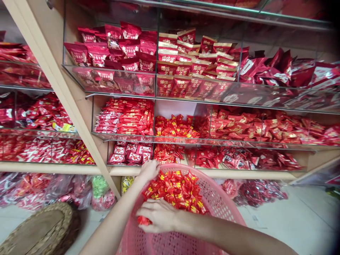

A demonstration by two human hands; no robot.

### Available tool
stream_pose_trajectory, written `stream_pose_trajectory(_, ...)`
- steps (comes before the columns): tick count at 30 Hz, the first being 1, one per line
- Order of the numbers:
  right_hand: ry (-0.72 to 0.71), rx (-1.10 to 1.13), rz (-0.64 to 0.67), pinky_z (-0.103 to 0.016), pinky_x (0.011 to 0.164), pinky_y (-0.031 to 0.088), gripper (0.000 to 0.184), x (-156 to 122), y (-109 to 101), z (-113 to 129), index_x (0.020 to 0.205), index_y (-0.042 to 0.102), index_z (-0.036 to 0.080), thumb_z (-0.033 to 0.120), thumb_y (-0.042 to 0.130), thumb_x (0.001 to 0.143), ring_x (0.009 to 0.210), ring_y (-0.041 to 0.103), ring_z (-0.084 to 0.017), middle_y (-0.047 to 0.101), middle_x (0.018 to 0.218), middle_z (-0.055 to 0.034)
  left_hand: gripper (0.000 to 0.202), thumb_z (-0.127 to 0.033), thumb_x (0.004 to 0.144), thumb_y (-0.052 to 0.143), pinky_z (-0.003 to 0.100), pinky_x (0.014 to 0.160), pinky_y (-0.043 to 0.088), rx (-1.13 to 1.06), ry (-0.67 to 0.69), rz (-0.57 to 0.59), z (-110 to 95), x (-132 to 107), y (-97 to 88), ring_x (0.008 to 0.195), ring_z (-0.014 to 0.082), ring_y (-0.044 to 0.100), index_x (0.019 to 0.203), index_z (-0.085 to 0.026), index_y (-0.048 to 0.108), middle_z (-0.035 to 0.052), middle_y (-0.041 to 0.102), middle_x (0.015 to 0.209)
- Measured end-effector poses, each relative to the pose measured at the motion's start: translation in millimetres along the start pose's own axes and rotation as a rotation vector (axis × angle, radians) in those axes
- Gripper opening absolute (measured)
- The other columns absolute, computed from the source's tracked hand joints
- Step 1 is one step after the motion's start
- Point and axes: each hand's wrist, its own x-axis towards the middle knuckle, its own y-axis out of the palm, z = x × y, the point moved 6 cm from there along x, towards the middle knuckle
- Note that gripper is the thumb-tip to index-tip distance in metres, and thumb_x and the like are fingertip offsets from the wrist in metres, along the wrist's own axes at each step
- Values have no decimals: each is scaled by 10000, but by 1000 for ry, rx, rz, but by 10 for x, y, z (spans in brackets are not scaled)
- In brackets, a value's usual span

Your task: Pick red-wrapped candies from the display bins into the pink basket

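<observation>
A pink plastic basket (223, 205) is tilted up against the lowest shelf, with a pile of red and yellow wrapped candies (176, 191) in it. My left hand (149, 170) grips the basket's far rim near the shelf front. My right hand (159, 215) reaches into the basket from the right, its fingers closed on a few red candies (144, 221) at the pile's near edge.
Clear-fronted shelf bins (170, 138) hold several kinds of red wrapped sweets in three rows. A wooden upright (66, 95) divides the shelving. Bagged candies (79, 191) lie under the bottom shelf. A woven basket (39, 230) sits on the pale floor at lower left.
</observation>
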Motion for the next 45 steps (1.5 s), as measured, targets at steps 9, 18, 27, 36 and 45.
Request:
stream_pose_trajectory(9, -131, -205, -125, -242, 569, 376, 317, 33, 450, -81, 1030, 513, 233, 445, 419, 813, 764, 507, -131, 597, 889, 8, 291, -349, 855, 397, 283, 839, 419, -53, -39, 23, 12, -12, -4, 958, 179, 583, 1019, -281, 627, 32, 642, 1040)
stream_pose_trajectory(18, -284, -330, -150, -297, 714, 344, 315, 83, 313, -75, 1049, 497, 198, 427, 386, 865, 819, 467, -151, 593, 902, -16, 291, -353, 857, 394, 276, 839, 417, -49, -39, 22, 12, -9, 1, 958, 176, 586, 1014, -283, 629, 32, 645, 1039)
stream_pose_trajectory(27, -15, -162, -256, -294, 784, 373, 329, -55, -384, -265, 1131, 480, 186, 375, 405, 872, 897, 493, -166, 596, 1007, -51, 302, -336, 857, 391, 270, 853, 410, -86, -39, 21, 18, 12, 20, 1005, 174, 570, 1046, -287, 622, 31, 648, 1052)
stream_pose_trajectory(36, -50, -242, -17, -286, 778, 364, 281, -374, -147, -149, 1003, 518, 203, 419, 403, 867, 834, 502, -157, 602, 886, -20, 285, -351, 844, 418, 278, 852, 412, -67, -44, 25, 18, 12, 16, 995, 179, 575, 1026, -295, 630, 25, 651, 1037)
stream_pose_trajectory(45, -195, -332, 111, -272, 761, 354, 275, -429, 170, -1, 899, 525, 212, 457, 408, 856, 805, 481, -142, 580, 818, 6, 294, -341, 845, 405, 291, 840, 416, -72, -47, 44, 7, 15, 4, 975, 188, 579, 1012, -279, 639, 32, 651, 1031)
